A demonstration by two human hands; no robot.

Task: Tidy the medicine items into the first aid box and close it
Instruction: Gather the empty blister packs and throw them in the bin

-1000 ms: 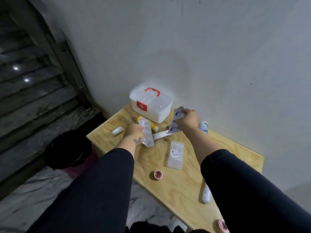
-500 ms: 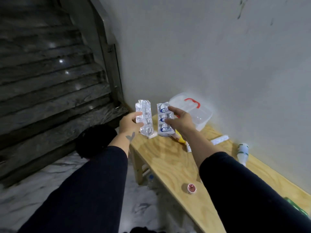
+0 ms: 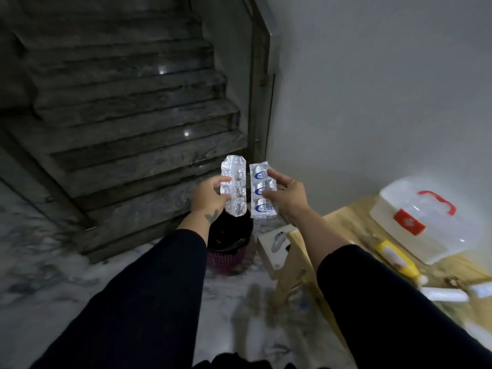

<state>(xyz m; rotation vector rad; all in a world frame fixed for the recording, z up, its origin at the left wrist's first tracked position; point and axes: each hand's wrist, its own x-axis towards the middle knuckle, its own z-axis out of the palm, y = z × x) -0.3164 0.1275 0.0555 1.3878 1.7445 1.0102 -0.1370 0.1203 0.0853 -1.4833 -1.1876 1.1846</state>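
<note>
My left hand (image 3: pixel 210 195) holds a plain silver blister strip (image 3: pixel 234 187) upright in the air. Beside it my right hand (image 3: pixel 286 194) holds a silver strip with blue print (image 3: pixel 262 194), also upright. Both strips are raised off to the left of the wooden table (image 3: pixel 354 217), above the floor. The white first aid box (image 3: pixel 428 227), with a red handle and red cross label, stands shut on the table at the right. In front of the box lies a yellow bottle (image 3: pixel 396 258); a white tube (image 3: pixel 443 294) lies nearer the edge.
A dark staircase (image 3: pixel 127 102) rises at the left. On the marble floor below my hands stands a pink basket with a black liner (image 3: pixel 229 249), and next to it a small white box (image 3: pixel 274 246). A grey wall (image 3: pixel 372 89) backs the table.
My view has swung left, so the table and box slid to the right. Both hands lifted the two strips from the table and now hold them up side by side, away from the table.
</note>
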